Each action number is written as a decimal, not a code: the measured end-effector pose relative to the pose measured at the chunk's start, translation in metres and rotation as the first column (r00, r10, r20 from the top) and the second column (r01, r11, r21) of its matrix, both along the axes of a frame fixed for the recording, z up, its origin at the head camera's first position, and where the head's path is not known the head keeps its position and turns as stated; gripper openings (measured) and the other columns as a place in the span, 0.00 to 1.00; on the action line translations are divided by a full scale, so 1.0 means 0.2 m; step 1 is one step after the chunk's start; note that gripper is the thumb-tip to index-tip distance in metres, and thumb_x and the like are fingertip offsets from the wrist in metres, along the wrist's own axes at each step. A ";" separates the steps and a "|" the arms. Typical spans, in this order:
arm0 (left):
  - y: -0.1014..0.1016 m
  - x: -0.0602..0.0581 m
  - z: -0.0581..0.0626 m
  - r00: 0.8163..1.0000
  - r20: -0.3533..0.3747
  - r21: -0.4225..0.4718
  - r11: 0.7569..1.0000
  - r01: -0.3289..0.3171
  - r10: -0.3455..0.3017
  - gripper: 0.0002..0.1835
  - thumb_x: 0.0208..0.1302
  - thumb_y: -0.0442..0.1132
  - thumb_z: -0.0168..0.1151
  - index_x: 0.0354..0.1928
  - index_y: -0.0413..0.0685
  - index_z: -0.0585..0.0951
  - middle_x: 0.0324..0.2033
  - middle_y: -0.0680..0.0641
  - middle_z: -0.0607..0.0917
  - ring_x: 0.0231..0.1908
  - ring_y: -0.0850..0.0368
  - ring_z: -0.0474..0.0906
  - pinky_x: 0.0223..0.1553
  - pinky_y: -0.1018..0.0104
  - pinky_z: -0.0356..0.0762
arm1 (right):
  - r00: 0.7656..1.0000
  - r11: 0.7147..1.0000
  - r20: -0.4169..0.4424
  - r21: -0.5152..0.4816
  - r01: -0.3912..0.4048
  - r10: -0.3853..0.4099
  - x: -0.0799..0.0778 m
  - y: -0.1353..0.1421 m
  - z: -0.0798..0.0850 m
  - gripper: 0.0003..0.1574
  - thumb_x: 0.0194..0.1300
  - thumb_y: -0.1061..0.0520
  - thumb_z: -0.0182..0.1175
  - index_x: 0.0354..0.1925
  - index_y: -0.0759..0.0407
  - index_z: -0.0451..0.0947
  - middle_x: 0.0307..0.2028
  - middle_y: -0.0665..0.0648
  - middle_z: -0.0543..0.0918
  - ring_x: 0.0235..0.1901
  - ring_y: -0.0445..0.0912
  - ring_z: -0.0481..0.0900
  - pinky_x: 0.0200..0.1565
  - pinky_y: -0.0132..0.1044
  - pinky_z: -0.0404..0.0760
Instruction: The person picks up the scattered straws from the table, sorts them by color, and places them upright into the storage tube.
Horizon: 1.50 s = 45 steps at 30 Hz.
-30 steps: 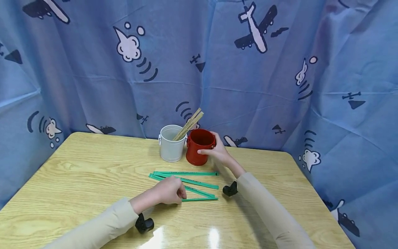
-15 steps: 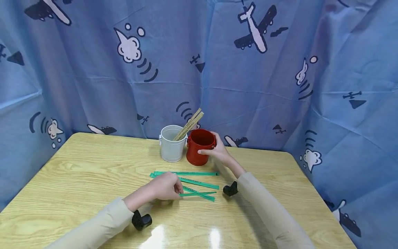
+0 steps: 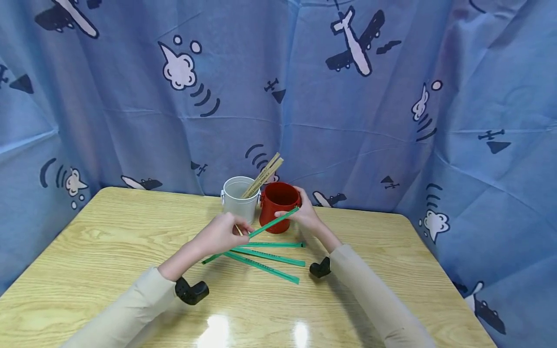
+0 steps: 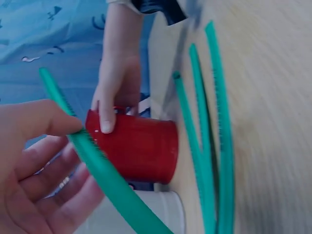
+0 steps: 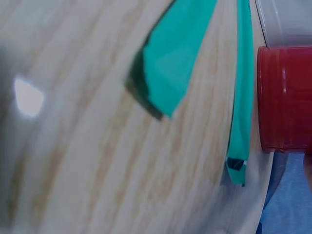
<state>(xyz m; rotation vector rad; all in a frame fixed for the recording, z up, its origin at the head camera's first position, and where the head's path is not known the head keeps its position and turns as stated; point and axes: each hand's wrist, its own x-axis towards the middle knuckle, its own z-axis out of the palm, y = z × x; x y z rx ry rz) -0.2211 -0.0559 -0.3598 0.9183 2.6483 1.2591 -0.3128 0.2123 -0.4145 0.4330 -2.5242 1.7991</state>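
Observation:
My left hand (image 3: 224, 233) pinches a long, thin green packet (image 3: 273, 223) with dark print, holding it tilted above the table. In the left wrist view, the thumb and fingers meet near the middle of this green packet (image 4: 108, 170). The far end reaches in front of a red bucket (image 3: 271, 212). My right hand (image 3: 308, 212) grips the bucket's right side, its thumb near the rim; the fingers behind are mostly hidden. Three more green packets (image 3: 265, 269) lie fanned on the table below; the right wrist view shows one packet (image 5: 241, 107) close to the red bucket (image 5: 287, 97).
A white bucket (image 3: 237, 205) stands just left of the red one, with beige printed sticks (image 3: 267, 175) leaning out of it. The wooden table (image 3: 130, 237) is backed by a blue curtain (image 3: 243, 72) patterned with airplanes.
The left hand has lifted one green packet off the table and carried it forward, toward the red bucket, with its far end raised. The right hand keeps its hold on the bucket.

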 end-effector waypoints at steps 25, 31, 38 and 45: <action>0.16 -0.21 0.13 0.975 -0.077 0.292 0.940 -0.177 0.208 0.16 0.64 0.34 0.61 0.53 0.41 0.80 0.40 0.42 0.85 0.37 0.51 0.82 0.42 0.61 0.84 | 0.996 0.999 0.079 0.022 -0.048 0.046 0.09 0.00 0.12 0.53 0.54 0.64 0.69 0.71 0.60 0.50 0.68 0.63 0.62 0.67 0.58 0.61 0.64 0.57 0.69; 0.20 -0.24 0.20 0.963 -0.130 0.344 0.922 -0.178 0.234 0.15 0.64 0.34 0.61 0.52 0.41 0.80 0.40 0.41 0.85 0.38 0.49 0.83 0.43 0.60 0.84 | 0.995 0.997 0.088 0.053 -0.058 0.053 0.09 0.02 0.14 0.52 0.55 0.63 0.68 0.71 0.60 0.52 0.68 0.64 0.63 0.67 0.59 0.61 0.64 0.58 0.68; 0.26 -0.28 0.28 0.950 -0.167 0.424 0.889 -0.171 0.263 0.16 0.64 0.34 0.61 0.53 0.42 0.80 0.39 0.42 0.85 0.38 0.50 0.82 0.43 0.59 0.83 | 0.994 0.996 0.091 0.049 -0.071 0.066 0.10 0.02 0.14 0.53 0.56 0.63 0.68 0.72 0.60 0.50 0.69 0.63 0.61 0.69 0.59 0.59 0.67 0.58 0.64; 0.34 -0.32 0.30 0.921 -0.208 0.544 0.822 -0.171 0.330 0.14 0.65 0.34 0.60 0.52 0.40 0.80 0.39 0.41 0.85 0.38 0.51 0.82 0.43 0.60 0.84 | 0.992 0.996 0.103 0.043 -0.073 0.068 0.10 0.01 0.14 0.52 0.57 0.63 0.67 0.72 0.58 0.50 0.69 0.63 0.61 0.69 0.59 0.59 0.67 0.59 0.63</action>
